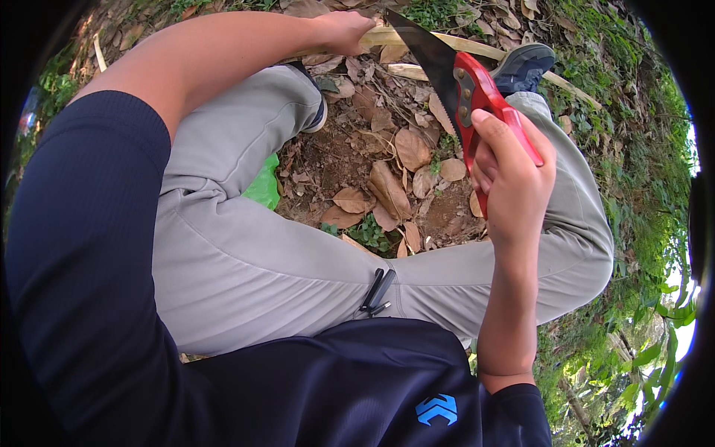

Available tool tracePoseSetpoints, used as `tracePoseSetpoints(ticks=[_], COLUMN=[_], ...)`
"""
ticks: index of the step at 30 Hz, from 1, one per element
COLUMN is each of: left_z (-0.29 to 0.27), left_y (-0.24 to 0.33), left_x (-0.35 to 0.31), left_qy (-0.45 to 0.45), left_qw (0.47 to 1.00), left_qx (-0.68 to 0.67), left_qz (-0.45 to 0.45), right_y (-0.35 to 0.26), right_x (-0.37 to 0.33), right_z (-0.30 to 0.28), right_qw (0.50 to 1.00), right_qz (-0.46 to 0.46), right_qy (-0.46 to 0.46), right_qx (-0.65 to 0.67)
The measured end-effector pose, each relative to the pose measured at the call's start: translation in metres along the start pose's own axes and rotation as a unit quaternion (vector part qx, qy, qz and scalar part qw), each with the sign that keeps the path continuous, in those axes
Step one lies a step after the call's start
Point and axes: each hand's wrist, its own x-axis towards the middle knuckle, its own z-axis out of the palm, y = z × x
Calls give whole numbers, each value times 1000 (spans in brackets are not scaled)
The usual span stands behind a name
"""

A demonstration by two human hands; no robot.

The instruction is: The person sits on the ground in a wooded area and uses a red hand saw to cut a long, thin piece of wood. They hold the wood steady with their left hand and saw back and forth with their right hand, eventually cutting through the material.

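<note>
My right hand (514,160) is closed around the red handle of a pruning saw (436,65). Its dark toothed blade points up and left, with the tip close to my left hand. My left hand (346,32) reaches far forward, fingers curled at a pale peeled stick (469,46) lying across the ground; part of that grip is hidden. Beside it, a second, shorter pale piece of wood (407,71) rests on the leaves. The blade overlaps the stick in view; whether they touch I cannot tell.
Dry brown leaves (389,190) and bare soil lie between my bent legs in grey trousers. A bright green plastic piece (264,185) sits by my left leg. My right shoe (525,65) is close to the stick. Green plants (640,171) grow along the right.
</note>
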Motion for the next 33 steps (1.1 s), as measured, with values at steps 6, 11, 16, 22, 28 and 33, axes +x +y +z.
tracePoseSetpoints(ticks=[6, 11, 16, 22, 28, 33], left_z=[-6, -2, -4, 1, 0, -4], left_y=[9, 5, 11, 2, 4, 9], left_x=[0, 0, 2, 1, 3, 0], left_qy=[-13, -2, -23, -29, -30, -22], left_qw=[1000, 1000, 1000, 1000, 999, 1000], left_qx=[-8, 14, -3, 2, 4, -6], left_qz=[7, 23, -7, -10, -11, 2], right_y=[54, 23, 61, 43, 30, 46], right_x=[50, 8, 46, 64, 30, 73], right_z=[30, 8, 6, 21, 20, 42], right_qw=[994, 1000, 997, 999, 999, 994], right_qz=[-96, -8, -55, -25, -29, -81], right_qy=[24, 5, 11, 10, 39, 57], right_qx=[-37, 19, 54, 21, -2, -55])
